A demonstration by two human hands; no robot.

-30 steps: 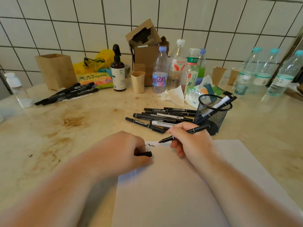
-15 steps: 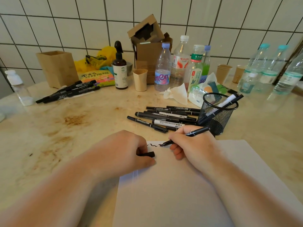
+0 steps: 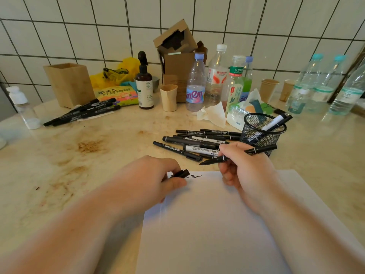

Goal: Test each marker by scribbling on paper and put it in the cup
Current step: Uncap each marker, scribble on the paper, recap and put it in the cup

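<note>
Marker tested, cap next
Right hand [image 3: 250, 175] pinches marker [image 3: 239, 154]; left hand [image 3: 150, 180] pinches cap [image 3: 182, 173]. Line up tip, press firmly, then drop in mesh cup [image 3: 262, 133].

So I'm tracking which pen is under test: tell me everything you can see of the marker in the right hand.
The marker is slim and black with a thin pale band on its barrel. It is uncapped, its bare tip pointing left, lifted off the paper just beyond the sheet's far edge. It lies nearly level, rear end toward the mesh cup. The right hand pinches it mid-barrel. The left hand holds a small black cap.
</note>
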